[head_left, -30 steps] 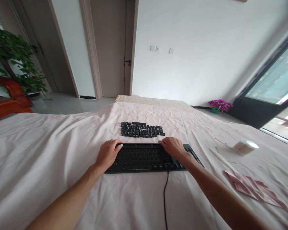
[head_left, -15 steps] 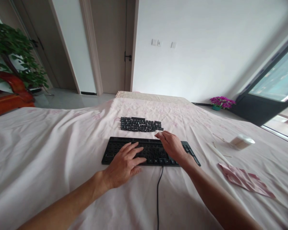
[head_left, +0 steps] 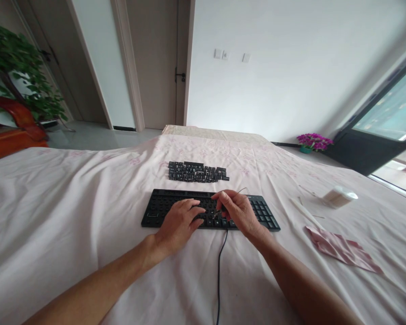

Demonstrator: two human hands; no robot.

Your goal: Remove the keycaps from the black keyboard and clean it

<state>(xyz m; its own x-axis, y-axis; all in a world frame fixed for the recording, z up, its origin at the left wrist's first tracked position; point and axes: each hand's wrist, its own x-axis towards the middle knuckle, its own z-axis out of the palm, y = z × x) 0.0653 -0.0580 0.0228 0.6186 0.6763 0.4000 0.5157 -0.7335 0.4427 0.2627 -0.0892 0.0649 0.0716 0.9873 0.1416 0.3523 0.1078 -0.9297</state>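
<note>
Black keyboard (head_left: 210,222) and loose keycaps (head_left: 198,173) leave a strip of sheet (head_left: 189,186) between their edges. Left hand (head_left: 180,223) spreads loosely, gripping nothing; right hand (head_left: 238,211) pinches a wire tool (head_left: 217,213).

Facing you is a plain white wall (head_left: 277,95), with small switch plates (head_left: 217,53) set midway up it. To its left you have a closed taupe door (head_left: 152,63) with a dark handle (head_left: 181,77), and further left a second taupe door (head_left: 59,67). A leafy green plant (head_left: 13,49) stands over a reddish wooden armrest (head_left: 20,118), beside the shiny grey floor (head_left: 91,139). On your right, daylight enters through dark-framed glass (head_left: 389,113), near magenta flowers (head_left: 316,141) in a green pot (head_left: 305,149).
</note>
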